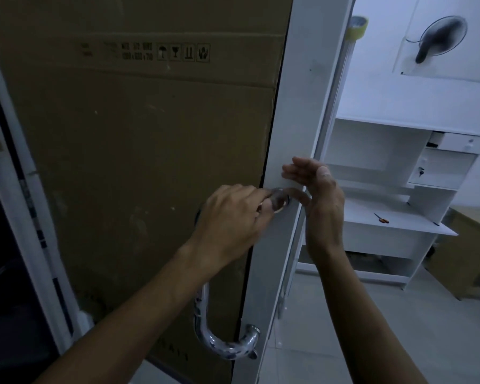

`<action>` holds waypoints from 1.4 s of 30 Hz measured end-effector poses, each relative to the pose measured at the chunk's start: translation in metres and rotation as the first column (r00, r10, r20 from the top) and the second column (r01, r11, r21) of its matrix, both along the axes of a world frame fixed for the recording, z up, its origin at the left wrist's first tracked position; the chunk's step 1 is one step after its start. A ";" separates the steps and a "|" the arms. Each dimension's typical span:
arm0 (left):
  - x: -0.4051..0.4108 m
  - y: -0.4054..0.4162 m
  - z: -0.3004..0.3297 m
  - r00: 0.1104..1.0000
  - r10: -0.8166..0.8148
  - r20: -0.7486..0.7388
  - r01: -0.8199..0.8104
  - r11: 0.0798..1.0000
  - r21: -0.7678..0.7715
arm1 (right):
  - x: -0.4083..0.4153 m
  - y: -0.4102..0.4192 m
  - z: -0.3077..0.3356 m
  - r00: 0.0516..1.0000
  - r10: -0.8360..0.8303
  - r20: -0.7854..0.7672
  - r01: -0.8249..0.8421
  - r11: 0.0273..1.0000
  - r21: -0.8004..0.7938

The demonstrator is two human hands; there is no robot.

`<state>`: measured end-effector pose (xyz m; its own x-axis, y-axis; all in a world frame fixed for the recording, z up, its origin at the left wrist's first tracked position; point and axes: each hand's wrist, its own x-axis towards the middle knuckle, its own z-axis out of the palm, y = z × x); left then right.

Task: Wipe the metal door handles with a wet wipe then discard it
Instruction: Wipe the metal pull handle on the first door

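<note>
The left hand [230, 217] curls its fingers at the upper mount of the curved chrome door handle [219, 339]; no wet wipe is visible. The right hand [316, 200], fingers straight, steadies the white door edge [297, 106]. Wiping looks underway; next likely calls for working down the bar.

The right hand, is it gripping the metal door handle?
No, the right hand lies open against the door's edge, while the left hand is at the door handle top.

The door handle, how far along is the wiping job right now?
Nothing visibly finished. In hand: the left hand works at the upper mount of the metal door handle, while the open right hand steadies the white door frame. No wet wipe can be made out. Left: the curved lower bar, any other handle, then discarding the wipe.
</note>
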<state>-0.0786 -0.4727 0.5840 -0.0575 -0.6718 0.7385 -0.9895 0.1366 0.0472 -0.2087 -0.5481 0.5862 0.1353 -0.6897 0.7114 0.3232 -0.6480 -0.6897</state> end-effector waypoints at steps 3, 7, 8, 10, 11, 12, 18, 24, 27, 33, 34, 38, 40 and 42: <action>0.012 -0.002 0.011 0.997 0.025 0.069 -0.034 0.992 0.122 | 0.008 0.003 0.003 1.000 0.014 0.017 -0.014 1.000 -0.008; 0.036 0.003 0.004 0.992 -0.093 -0.088 0.108 0.975 0.194 | 0.017 0.008 0.003 0.999 0.033 -0.006 -0.033 0.999 -0.036; 0.041 0.004 -0.001 0.955 -0.145 -0.260 0.197 0.962 0.187 | 0.019 0.009 0.002 0.999 0.030 -0.014 -0.030 0.998 -0.046; 0.049 0.005 -0.008 0.797 -0.203 -0.569 0.325 0.938 0.119 | 0.021 0.009 0.003 0.999 0.020 -0.029 -0.022 0.997 -0.069; 0.051 0.006 -0.011 0.719 -0.203 -0.665 0.337 0.938 0.077 | 0.022 0.010 0.004 0.999 0.017 -0.041 -0.020 0.997 -0.079; 0.053 0.007 -0.014 0.643 -0.202 -0.739 0.332 0.943 0.032 | 0.023 0.010 0.005 0.998 0.013 -0.059 -0.019 0.995 -0.096; 0.060 0.013 -0.049 0.217 -0.104 -0.971 0.284 0.958 -0.039 | 0.044 0.013 0.017 0.970 -0.095 -0.225 0.020 0.950 -0.313; 0.035 0.011 -0.099 0.066 -0.319 -0.945 0.205 0.931 -0.300 | 0.052 0.010 0.020 0.956 -0.156 -0.248 0.058 0.931 -0.359; 0.022 0.012 -0.122 0.286 -0.433 -0.855 0.228 0.897 -0.379 | 0.050 0.010 0.021 0.969 -0.112 -0.220 0.038 0.949 -0.313; 0.036 -0.012 -0.144 0.947 -0.076 -0.313 -0.021 0.955 -0.296 | 0.044 0.012 0.023 0.995 0.014 -0.099 -0.033 0.982 -0.187; 0.041 -0.017 -0.144 0.978 0.010 -0.207 -0.076 0.947 -0.313 | 0.042 0.013 0.023 0.996 0.025 -0.084 -0.039 0.985 -0.170; 0.060 -0.023 -0.142 0.986 0.157 0.063 -0.122 0.917 -0.380 | 0.036 0.014 0.022 0.998 0.037 -0.059 -0.044 0.991 -0.129; 0.068 -0.020 -0.143 0.978 0.172 0.122 -0.119 0.928 -0.354 | 0.035 0.016 0.021 0.998 0.036 -0.060 -0.043 0.992 -0.120; 0.073 -0.016 -0.144 0.968 0.185 0.170 -0.119 0.934 -0.338 | 0.033 0.018 0.021 0.998 0.037 -0.055 -0.043 0.993 -0.113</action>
<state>-0.0057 -0.4882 0.4396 -0.1391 -0.4115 0.9007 -0.9844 -0.0414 -0.1709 -0.1760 -0.5302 0.6075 0.2004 -0.5978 0.7762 0.3161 -0.7104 -0.6288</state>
